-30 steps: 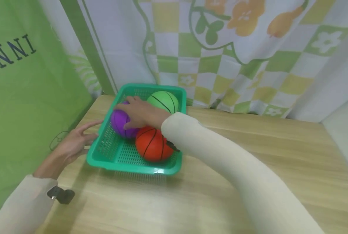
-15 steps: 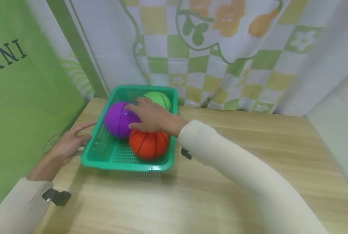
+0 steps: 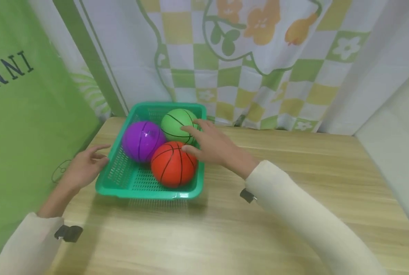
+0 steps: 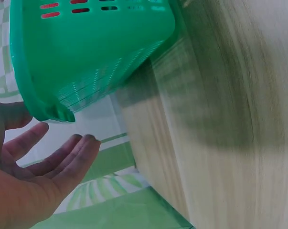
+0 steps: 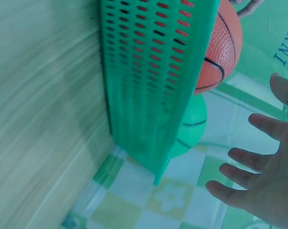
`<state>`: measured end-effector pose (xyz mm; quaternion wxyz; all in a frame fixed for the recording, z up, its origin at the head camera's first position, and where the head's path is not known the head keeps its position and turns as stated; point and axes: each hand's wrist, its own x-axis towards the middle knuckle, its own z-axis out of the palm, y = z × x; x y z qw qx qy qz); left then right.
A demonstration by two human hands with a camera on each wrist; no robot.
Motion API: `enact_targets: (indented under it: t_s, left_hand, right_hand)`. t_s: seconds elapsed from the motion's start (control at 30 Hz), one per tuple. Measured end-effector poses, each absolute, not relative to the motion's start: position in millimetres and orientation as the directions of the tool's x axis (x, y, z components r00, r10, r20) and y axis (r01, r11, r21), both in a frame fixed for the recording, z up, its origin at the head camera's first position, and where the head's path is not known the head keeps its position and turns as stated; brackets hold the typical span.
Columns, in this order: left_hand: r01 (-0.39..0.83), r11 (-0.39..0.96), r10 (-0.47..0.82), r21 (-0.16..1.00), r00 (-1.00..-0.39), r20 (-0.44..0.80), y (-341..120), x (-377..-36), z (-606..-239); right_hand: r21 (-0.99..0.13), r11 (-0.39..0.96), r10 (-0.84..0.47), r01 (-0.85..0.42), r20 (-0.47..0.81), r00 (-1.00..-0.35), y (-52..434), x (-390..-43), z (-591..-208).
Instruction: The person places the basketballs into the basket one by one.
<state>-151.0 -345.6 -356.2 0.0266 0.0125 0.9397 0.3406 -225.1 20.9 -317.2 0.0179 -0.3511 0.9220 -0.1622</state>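
A green plastic basket [image 3: 149, 194] stands on the wooden table with three toy basketballs in it. The purple ball [image 3: 142, 142] lies at the left, the light green ball [image 3: 177, 123] at the back right, the red ball [image 3: 173, 166] at the front right. Over the basket's right side, my right hand [image 3: 213, 143] hovers with fingers spread and holds nothing; the right wrist view shows it apart from the balls. Beside the left rim is my left hand [image 3: 84, 166], fingers loosely extended. In the left wrist view its thumb is by the rim [image 4: 43, 112]; contact is hard to tell.
A patterned curtain [image 3: 232, 76] hangs behind the table [image 3: 259, 229]. Green fabric with dark letters [image 3: 25, 126] covers the left side, and a pale wall [image 3: 397, 126] stands at the right. A thin wire loop [image 3: 58, 172] shows by the left hand.
My right hand has let go of the purple ball and moved right, off it and over the basket's right side. My left hand stays beside the left rim. The head view has shifted slightly.
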Motion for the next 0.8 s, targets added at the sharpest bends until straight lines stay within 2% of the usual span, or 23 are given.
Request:
enact_targets:
  t_s: [0.17, 0.33, 0.57, 0.8]
  left_hand:
    - [0.078, 0.837, 0.06, 0.541, -0.997, 0.051, -346.9, -148.9, -353.4]
    - [0.133, 0.873, 0.076, 0.47, -0.987, 0.139, -348.5, -148.0, -353.0]
    - [0.166, 0.907, 0.09, 0.387, -0.974, 0.207, -345.0, -143.5, -357.1]
    - [0.25, 0.904, 0.151, 0.346, -0.945, 0.29, -335.5, -135.0, -361.1]
  right_hand:
    - [-0.299, 0.709, -0.628, -0.639, 0.144, -0.765, 40.5, -222.2, -326.9]
    - [-0.336, 0.711, -0.591, -0.618, 0.191, -0.784, 61.1, -220.7, -332.6]
    - [-0.367, 0.745, -0.534, -0.558, 0.174, -0.827, 92.5, -213.3, -344.7]
    - [-0.37, 0.776, -0.483, -0.511, 0.174, -0.858, 121.5, -207.3, -354.1]
